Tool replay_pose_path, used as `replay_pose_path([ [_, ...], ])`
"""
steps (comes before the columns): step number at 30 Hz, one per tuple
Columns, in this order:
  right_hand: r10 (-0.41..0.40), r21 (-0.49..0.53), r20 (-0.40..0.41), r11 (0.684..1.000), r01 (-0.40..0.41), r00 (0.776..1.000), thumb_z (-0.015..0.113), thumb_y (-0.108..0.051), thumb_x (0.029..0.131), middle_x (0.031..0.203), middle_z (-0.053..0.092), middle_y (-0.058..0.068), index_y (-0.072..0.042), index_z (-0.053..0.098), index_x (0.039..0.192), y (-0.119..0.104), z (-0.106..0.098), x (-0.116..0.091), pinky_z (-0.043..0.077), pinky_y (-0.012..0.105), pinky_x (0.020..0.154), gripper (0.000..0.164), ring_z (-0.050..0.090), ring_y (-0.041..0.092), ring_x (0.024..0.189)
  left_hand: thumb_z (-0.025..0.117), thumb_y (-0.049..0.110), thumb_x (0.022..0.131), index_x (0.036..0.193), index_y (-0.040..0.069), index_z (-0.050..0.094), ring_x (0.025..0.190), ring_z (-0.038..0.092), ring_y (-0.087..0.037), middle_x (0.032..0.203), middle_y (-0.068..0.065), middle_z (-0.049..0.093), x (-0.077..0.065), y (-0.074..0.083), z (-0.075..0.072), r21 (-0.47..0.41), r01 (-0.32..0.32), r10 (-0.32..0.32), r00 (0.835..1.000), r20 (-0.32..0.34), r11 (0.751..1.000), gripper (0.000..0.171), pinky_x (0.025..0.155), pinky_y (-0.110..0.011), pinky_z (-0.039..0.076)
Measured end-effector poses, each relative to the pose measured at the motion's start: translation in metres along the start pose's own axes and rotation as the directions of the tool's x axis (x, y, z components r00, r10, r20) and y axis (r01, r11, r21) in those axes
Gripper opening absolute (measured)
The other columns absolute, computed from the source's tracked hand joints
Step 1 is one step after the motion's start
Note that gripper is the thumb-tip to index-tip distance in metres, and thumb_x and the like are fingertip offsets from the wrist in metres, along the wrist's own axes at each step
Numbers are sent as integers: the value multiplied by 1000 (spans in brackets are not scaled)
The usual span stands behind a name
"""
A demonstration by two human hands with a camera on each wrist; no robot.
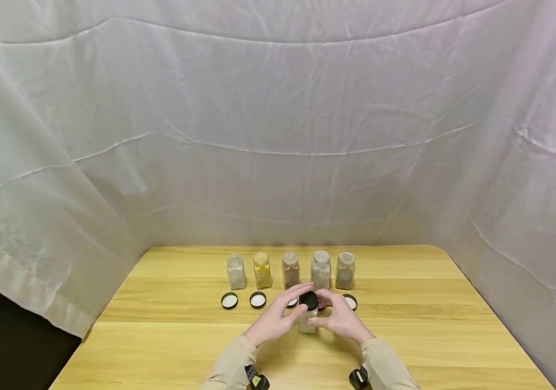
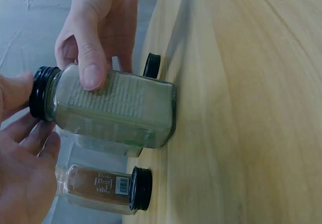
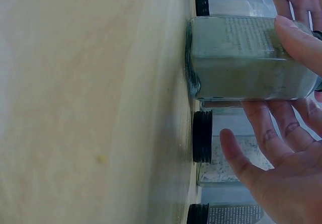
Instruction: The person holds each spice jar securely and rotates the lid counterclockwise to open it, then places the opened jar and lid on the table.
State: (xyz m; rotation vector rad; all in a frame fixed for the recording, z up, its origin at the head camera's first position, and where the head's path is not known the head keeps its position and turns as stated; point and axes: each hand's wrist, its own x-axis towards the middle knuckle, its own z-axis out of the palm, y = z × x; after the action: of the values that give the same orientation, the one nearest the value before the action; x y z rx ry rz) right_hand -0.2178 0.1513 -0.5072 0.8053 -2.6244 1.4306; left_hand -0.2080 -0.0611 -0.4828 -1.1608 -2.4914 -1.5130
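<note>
A square glass jar (image 1: 307,326) of pale greenish powder stands upright on the wooden table in front of me, capped by a black screw lid (image 1: 309,300). My left hand (image 1: 281,317) holds that lid, its thumb and fingers on opposite sides of the rim in the left wrist view. Around the jar's body, just under the lid, my right hand (image 1: 340,318) grips with the thumb on the near face and fingers behind. The right wrist view shows small printed text on the glass (image 3: 236,53), and its base is close to the tabletop.
Several open spice jars line up behind: a pale one (image 1: 236,276), a yellow one (image 1: 262,273), a brown one (image 1: 290,272), a speckled one (image 1: 321,273) and a grey one (image 1: 345,275). Upturned black lids (image 1: 229,301) lie before them. Grey cloth (image 1: 278,189) hangs around the table.
</note>
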Motion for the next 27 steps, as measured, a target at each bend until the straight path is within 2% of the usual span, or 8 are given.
replay_pose_path([
  [3,-1,-2,-1,1000,1,1000,88,-22,77,111,73,11,-3,64,123,0,0,0,60,48,90,55,71,27,97,49,18,106,149,6,48,144,44,-34,155,-14,48,0,1,-2,-5,-27,27,1000,17,1000,44,121,-46,39],
  [7,5,-8,7,1000,-5,1000,87,-24,78,112,72,10,-4,64,124,1,0,0,60,45,90,55,71,23,97,52,16,104,141,1,55,136,53,-34,146,-15,56,1,1,-1,33,-61,62,998,-33,998,40,115,-42,46],
  [10,7,-12,7,1000,-7,1000,87,-24,78,111,72,9,-5,65,123,1,-1,0,60,42,89,53,70,20,96,58,19,102,136,4,61,130,58,-31,139,-12,61,1,0,1,70,-56,62,994,-86,996,38,111,-41,50],
  [14,8,-6,3,1000,-8,1000,87,-23,78,109,73,8,-6,65,121,1,-1,0,60,42,89,51,70,18,95,65,23,98,131,7,65,126,60,-26,132,-7,64,2,1,5,75,-28,39,989,-142,997,37,109,-39,51],
  [19,8,-2,5,1000,-8,1000,87,-23,78,108,73,8,-6,65,120,0,-1,-1,60,41,89,51,70,18,95,67,27,96,128,11,67,122,62,-23,129,-4,64,2,1,8,86,-11,26,983,-179,996,36,106,-38,52],
  [22,5,-5,5,1000,-5,1000,88,-23,78,108,73,8,-6,65,120,0,0,-1,60,41,89,51,70,16,95,66,28,97,134,14,64,123,61,-23,133,-4,62,2,2,8,110,-6,24,986,-163,994,39,106,-41,52],
  [27,3,-12,3,1000,-3,1000,87,-25,78,109,73,8,-6,66,120,1,-1,-1,60,46,89,50,71,16,94,57,28,103,150,13,48,144,45,-30,156,-8,46,1,3,3,38,20,-19,999,-32,999,50,119,-52,40],
])
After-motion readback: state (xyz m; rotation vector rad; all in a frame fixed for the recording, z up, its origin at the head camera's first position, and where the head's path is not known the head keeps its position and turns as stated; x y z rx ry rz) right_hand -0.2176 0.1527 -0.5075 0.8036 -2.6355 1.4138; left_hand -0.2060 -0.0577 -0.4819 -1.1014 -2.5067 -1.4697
